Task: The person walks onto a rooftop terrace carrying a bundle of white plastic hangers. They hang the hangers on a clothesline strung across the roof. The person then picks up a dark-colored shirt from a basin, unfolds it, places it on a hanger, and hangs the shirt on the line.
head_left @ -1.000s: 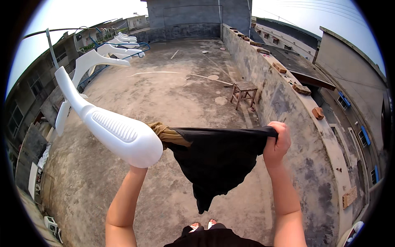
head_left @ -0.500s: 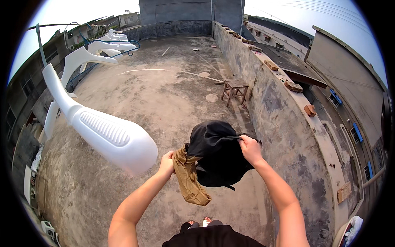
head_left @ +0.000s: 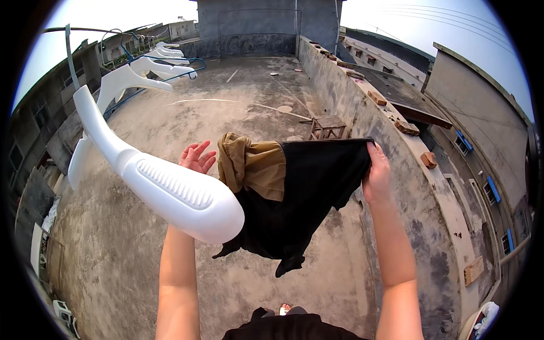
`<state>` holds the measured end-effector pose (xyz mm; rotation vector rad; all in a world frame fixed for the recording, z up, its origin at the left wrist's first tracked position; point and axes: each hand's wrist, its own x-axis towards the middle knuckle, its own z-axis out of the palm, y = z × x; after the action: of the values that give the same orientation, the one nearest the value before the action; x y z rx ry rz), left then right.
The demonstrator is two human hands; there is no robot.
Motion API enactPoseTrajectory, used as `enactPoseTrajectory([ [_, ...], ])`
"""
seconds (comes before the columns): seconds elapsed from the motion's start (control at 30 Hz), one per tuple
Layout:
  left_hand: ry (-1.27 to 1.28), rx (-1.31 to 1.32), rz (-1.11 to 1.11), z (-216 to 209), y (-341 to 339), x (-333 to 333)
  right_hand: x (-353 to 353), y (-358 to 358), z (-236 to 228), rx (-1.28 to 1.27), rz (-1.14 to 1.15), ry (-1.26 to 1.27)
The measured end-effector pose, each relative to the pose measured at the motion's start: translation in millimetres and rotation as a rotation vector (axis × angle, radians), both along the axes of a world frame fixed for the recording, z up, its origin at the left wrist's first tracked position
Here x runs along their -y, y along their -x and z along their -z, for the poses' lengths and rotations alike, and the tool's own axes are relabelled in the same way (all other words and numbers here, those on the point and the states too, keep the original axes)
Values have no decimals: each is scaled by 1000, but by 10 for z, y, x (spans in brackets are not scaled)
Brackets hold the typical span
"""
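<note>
A black garment with a tan section [head_left: 300, 195] hangs spread in front of me; its exact kind is unclear. My right hand [head_left: 377, 173] pinches its upper right corner, thumb and fingers closed on the black cloth. Beside the bunched tan part, my left hand [head_left: 198, 157] is raised with its fingers apart, and no cloth shows in it. A large white plastic hanger [head_left: 175, 190] hangs close to me on the left and covers part of my left wrist and forearm.
More white hangers [head_left: 127, 79] and a blue hanger [head_left: 195, 69] hang on a line at left. A wooden stool [head_left: 328, 124] stands by the concrete wall [head_left: 362, 107] at right, topped with bricks [head_left: 407, 127]. White cloth [head_left: 486, 317] fills a container at lower right.
The garment has been lifted and spread out, its tan part swinging up. My left hand has let go of the tan cloth and opened; my right hand has moved up and right with the corner.
</note>
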<state>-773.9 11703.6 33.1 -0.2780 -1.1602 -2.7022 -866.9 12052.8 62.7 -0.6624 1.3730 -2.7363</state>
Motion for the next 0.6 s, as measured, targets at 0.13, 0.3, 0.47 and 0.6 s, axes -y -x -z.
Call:
enactPoseTrajectory([
  [0.13,-37,468,88,1949,-155,93,202,-101,-489,80,-63,135],
  [0.3,442,705,518,2397,-337,-688,-31,-50,-371,119,74,23],
  [0.47,595,706,215,2351,-448,-312,-956,9,286,206,283,-67],
  [0.6,654,606,10,2176,-492,119,-1519,-118,725,201,447,-316],
])
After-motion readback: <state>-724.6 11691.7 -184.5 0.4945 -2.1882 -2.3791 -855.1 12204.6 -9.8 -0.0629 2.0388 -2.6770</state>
